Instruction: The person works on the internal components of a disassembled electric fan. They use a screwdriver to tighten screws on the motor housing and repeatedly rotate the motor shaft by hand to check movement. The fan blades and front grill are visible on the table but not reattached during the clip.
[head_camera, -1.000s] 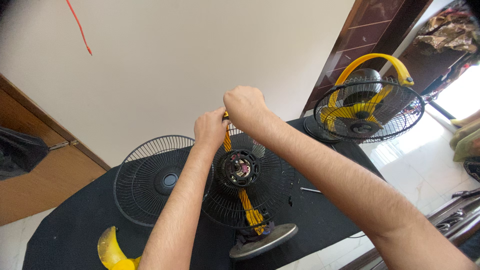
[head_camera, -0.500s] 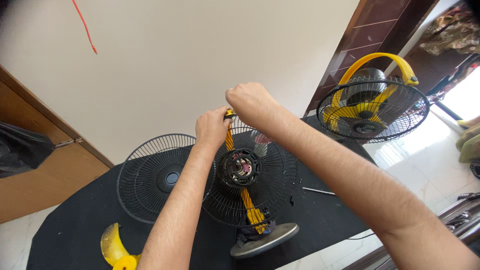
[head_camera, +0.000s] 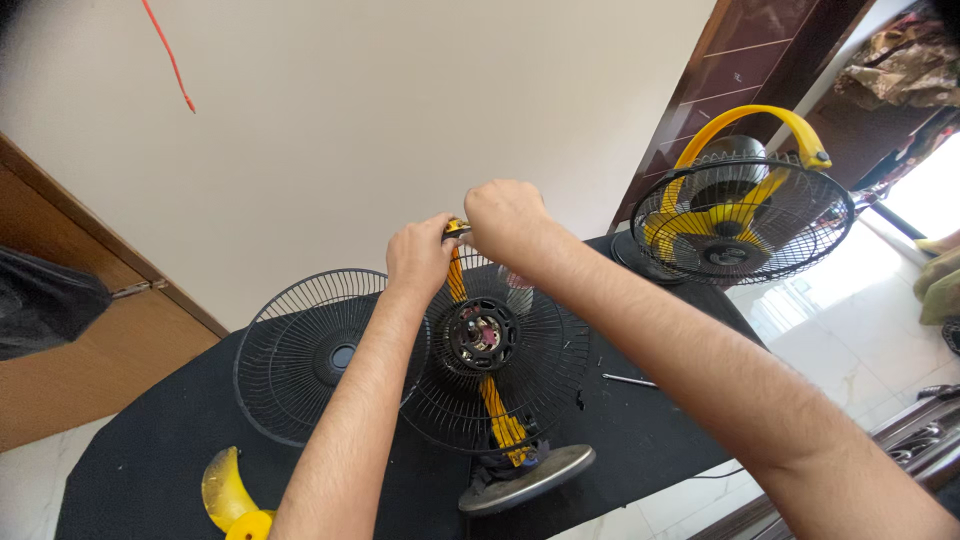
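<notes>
Pinching the yellow handle (head_camera: 455, 232) at the fan's twelve o'clock, my left hand (head_camera: 420, 258) and right hand (head_camera: 505, 218) both close narrowly on it. The open table fan (head_camera: 490, 380) stands mid-table (head_camera: 150, 450); its thin wire guard looks springy and light, its base (head_camera: 530, 478) heavier, so the rigid handle seems the safest grip.

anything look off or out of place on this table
The fan under both hands is stripped: its front grille leans loose beside it, and a yellow blade lies off at the table's near edge. The complete fan behind looks intact.
</notes>
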